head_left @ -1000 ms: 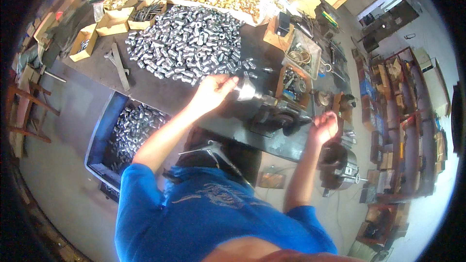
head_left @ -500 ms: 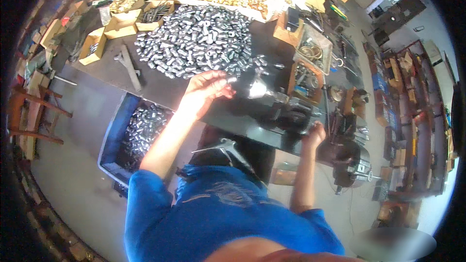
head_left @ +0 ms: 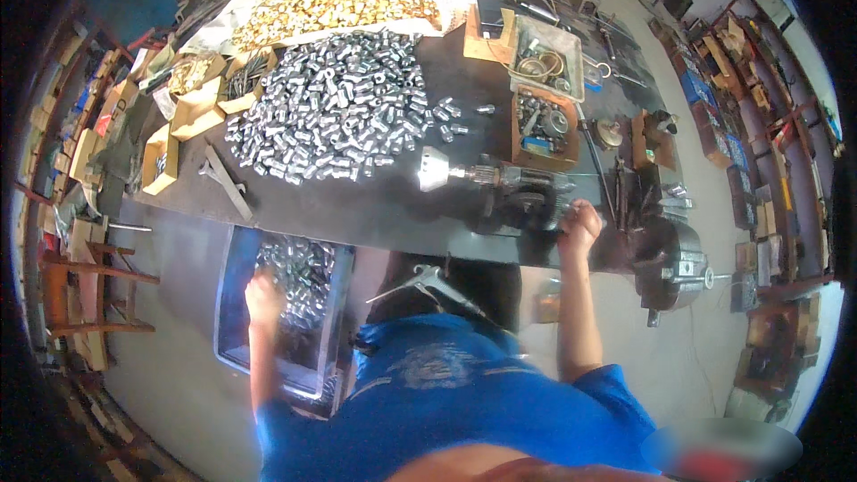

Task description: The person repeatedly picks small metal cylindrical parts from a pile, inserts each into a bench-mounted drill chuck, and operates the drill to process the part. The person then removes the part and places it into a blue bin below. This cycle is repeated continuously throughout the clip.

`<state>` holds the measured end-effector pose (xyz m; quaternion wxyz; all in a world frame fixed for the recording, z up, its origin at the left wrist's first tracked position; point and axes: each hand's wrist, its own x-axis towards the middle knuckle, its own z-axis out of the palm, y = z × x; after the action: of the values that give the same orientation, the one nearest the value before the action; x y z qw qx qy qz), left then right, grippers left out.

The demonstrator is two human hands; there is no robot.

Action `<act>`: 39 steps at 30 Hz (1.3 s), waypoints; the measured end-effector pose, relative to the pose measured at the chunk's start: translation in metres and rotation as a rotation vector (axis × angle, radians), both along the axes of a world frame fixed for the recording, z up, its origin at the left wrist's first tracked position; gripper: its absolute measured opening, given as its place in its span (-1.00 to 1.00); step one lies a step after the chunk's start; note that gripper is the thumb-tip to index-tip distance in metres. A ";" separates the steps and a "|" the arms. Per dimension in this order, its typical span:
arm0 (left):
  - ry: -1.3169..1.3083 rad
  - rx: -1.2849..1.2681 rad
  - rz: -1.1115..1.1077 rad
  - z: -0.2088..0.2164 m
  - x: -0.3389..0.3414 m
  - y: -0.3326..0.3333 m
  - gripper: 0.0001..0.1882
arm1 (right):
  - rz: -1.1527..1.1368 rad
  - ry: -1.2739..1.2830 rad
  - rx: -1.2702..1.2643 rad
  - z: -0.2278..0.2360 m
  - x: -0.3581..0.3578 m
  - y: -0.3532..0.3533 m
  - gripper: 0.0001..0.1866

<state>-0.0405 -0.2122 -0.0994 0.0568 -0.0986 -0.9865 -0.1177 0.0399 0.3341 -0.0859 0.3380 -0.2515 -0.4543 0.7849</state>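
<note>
My left hand [head_left: 262, 298] is over the near left part of a blue bin [head_left: 234, 303] that holds a pile of small shiny metal fittings [head_left: 303, 281]. Motion smears its fingers, so whether it holds a fitting does not show. My right hand [head_left: 580, 225] is closed at the right end of a small bench machine [head_left: 522, 201], around what looks like its handle, mostly hidden by the fingers. A bright cone-shaped metal chuck [head_left: 435, 170] juts from the machine's left end, with no fitting visible at it. A large heap of similar fittings [head_left: 330, 103] covers the dark bench [head_left: 357, 214] behind.
Brass-coloured parts [head_left: 348, 0] lie on a white sheet at the back. Small cardboard boxes [head_left: 161, 161] and a wrench [head_left: 228, 183] sit at left. Right are a box of hardware [head_left: 544, 129] and a vise [head_left: 674, 263]. An air gun [head_left: 428, 281] hangs before me.
My left hand, which held a metal fitting near the chuck, has moved down and left to the blue bin. My right hand stays at the machine. The view has shifted.
</note>
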 end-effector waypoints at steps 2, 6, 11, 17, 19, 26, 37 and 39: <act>-0.046 0.235 0.030 0.028 -0.010 0.023 -0.81 | -0.045 -0.034 -0.020 0.008 -0.003 -0.007 -0.86; 0.127 0.400 -0.283 0.064 -0.046 0.128 -0.80 | -0.087 -0.031 -0.004 0.006 -0.002 -0.003 -0.87; 0.223 0.408 -0.698 0.065 -0.096 0.256 -0.74 | -0.071 0.009 -0.038 0.005 0.000 -0.009 -0.88; 0.097 0.030 -0.503 0.046 -0.138 0.351 -0.66 | -0.070 0.035 -0.049 0.002 -0.001 -0.008 -0.86; 0.181 0.029 -0.518 0.032 -0.145 0.355 -0.72 | -0.083 0.026 -0.037 0.004 -0.001 -0.009 -0.87; -0.009 0.365 -0.446 0.043 -0.128 0.316 -0.77 | -0.098 0.001 -0.046 0.001 -0.002 -0.009 -0.87; -0.680 1.582 -0.566 0.101 -0.081 0.210 -0.76 | -0.098 -0.041 0.033 -0.002 -0.001 -0.003 -0.85; -0.663 1.592 -0.616 0.097 -0.082 0.217 -0.76 | -0.118 -0.054 0.035 0.003 -0.006 -0.011 -0.85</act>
<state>-0.1224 0.0048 -0.0029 -0.2120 -0.2501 -0.5098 -0.7953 0.0339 0.3231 -0.0828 0.3758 -0.2931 -0.4612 0.7484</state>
